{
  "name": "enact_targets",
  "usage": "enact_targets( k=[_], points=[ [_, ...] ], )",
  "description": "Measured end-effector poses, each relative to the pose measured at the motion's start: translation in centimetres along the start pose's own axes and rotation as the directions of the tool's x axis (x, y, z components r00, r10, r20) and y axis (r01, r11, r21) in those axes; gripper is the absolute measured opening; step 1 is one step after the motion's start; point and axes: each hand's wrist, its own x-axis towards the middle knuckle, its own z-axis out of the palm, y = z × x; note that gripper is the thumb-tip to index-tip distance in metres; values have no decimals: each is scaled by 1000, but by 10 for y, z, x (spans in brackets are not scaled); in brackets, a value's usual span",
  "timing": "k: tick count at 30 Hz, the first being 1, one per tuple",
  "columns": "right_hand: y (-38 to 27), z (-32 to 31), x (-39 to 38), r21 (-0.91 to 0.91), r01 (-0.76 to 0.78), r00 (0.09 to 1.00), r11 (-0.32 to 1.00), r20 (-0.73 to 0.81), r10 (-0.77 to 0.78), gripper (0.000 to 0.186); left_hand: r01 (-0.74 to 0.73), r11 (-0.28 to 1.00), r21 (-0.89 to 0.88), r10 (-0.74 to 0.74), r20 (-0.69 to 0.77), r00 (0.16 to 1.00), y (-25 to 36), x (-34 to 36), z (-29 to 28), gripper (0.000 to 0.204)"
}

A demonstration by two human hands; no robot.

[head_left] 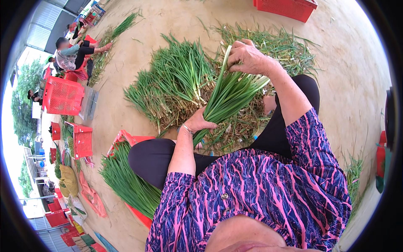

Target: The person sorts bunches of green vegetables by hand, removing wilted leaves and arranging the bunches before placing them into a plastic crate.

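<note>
My left hand (200,122) is wrapped round the middle of a bunch of garlic chives (233,98), its thumb lying across the leaves. The white stem ends point up and to the right, and the leaf tips hang below toward my lap. At the upper end, my right hand (249,59) has its fingers closed on a pale stalk (225,61) that stands apart from the bunch. Just beyond my hands lies a large heap of chives (180,67) with brown, soiled roots.
Loose trimmings (289,52) litter the floor beyond and below my hands. A red basket (121,140) full of chives (130,178) stands by my left knee. Another red crate (287,8) is at the far edge. A seated person (69,54) and red crates (63,96) are at left.
</note>
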Motion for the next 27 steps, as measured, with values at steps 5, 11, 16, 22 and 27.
enact_targets(
  k=[5,11,16,22,27],
  points=[
    [8,4,4,43,-44,980,998,-192,51,12,-64,993,-95,65,9,998,-9,-3,3,54],
    [12,-29,4,145,-82,685,986,-710,161,12,-113,975,-194,111,-18,994,-7,4,3,50],
    [-9,-22,5,-103,79,845,991,-521,-122,12,-163,959,-232,147,-85,985,-7,5,-4,46],
    [-35,1,9,-221,163,939,962,-266,-220,22,-192,956,-220,174,-98,980,3,7,-1,45],
    [-40,7,9,-168,155,973,973,-145,-180,23,-184,950,-253,165,-95,982,4,5,0,46]
  ],
)
